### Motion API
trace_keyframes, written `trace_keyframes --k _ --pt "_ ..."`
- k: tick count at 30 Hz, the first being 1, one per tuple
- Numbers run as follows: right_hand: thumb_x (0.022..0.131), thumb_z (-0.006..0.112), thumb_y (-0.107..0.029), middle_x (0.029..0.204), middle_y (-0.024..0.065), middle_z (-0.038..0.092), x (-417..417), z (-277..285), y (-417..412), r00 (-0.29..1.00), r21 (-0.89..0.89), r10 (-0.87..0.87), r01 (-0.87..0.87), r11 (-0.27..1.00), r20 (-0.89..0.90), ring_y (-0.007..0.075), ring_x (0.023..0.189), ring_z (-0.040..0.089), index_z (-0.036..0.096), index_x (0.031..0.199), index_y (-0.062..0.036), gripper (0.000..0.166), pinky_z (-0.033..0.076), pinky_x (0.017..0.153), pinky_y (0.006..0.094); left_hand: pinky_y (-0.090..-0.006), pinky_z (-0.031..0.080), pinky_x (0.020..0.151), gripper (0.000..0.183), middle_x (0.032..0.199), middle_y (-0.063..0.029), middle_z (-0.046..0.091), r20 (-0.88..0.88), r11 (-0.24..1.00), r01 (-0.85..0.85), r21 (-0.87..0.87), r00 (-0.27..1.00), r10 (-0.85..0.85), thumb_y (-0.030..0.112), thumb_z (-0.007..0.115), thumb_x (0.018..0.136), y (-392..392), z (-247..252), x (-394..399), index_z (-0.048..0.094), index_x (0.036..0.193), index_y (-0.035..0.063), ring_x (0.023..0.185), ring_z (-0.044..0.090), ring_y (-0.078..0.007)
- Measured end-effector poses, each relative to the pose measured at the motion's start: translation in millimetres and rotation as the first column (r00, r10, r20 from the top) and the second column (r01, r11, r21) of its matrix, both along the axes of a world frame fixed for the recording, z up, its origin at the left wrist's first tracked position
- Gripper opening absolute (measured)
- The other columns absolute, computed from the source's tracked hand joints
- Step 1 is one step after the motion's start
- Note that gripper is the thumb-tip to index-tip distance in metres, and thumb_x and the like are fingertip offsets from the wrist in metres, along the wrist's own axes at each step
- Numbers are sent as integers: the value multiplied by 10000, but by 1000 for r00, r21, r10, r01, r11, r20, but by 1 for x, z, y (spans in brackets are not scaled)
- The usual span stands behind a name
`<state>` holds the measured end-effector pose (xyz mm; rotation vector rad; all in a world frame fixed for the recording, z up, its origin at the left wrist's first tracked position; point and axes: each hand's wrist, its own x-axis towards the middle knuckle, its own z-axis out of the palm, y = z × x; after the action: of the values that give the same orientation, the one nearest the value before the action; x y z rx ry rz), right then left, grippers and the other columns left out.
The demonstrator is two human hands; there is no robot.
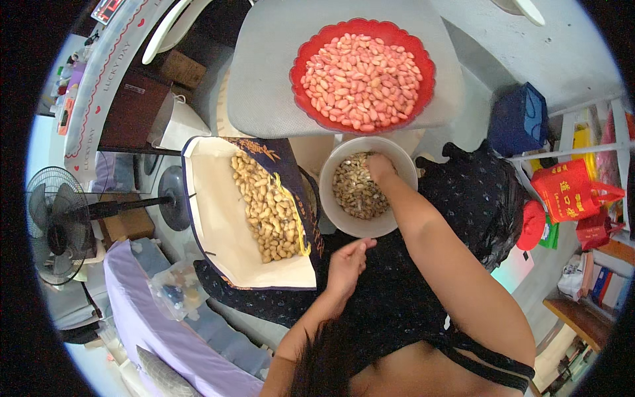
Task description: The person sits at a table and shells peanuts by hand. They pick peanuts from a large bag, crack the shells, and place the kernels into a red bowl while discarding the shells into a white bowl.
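My right hand (pixel 381 169) reaches into a white plastic bucket (pixel 327 213), and its fingertips are hidden at the peanut shells (pixel 359 191). My left hand (pixel 346 265) is by the bucket's near rim with its fingers curled, the tips near one another. Whether something small is between them cannot be made out. Left of the bucket is an open dark-blue bag with a cream lining (pixel 218 198), holding unshelled peanuts (pixel 270 213). Pink shelled peanuts (pixel 364 82) fill a red scalloped bowl (pixel 303 94) beyond the bucket.
The bowl rests on a grey seat or stool top (pixel 263 74). A black plastic bag (pixel 466 193) stands right of the bucket. At the left are a pedestal fan (pixel 57 226) and a white paper bag (pixel 178 121). Shelving with a red bag (pixel 565 191) lines the right.
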<state>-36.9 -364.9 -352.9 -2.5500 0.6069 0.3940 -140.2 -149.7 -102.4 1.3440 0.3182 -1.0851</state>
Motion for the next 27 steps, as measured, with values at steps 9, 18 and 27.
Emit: trace_keyframes --k 9,18,27 --pt "885 365 -279 1239 239 466 26 -37 4 841 531 -510 520 669 -181 349 1167 447 433 1266 -44 452 348 974 442 -180 349 523 374 1134 -115 570 -204 998 -38 42 978 46 197 443 940 9 0 9 455 1213 -59 597 358 -48" --pt "878 397 -317 1231 230 476 36 -31 10 830 523 -557 462 716 30 332 1173 445 439 1266 -69 462 355 967 435 -180 355 547 364 1143 -110 561 -238 998 -32 61 970 45 181 439 940 5 -3 21 447 1215 -58 616 363 -51" --pt "845 472 -319 1161 211 523 15 51 14 972 179 -172 142 973 162 318 1107 491 492 1186 -73 421 398 914 425 -180 368 538 343 1074 -102 574 -331 955 -261 -143 922 203 229 433 943 13 -25 14 473 1163 -31 645 421 -58"
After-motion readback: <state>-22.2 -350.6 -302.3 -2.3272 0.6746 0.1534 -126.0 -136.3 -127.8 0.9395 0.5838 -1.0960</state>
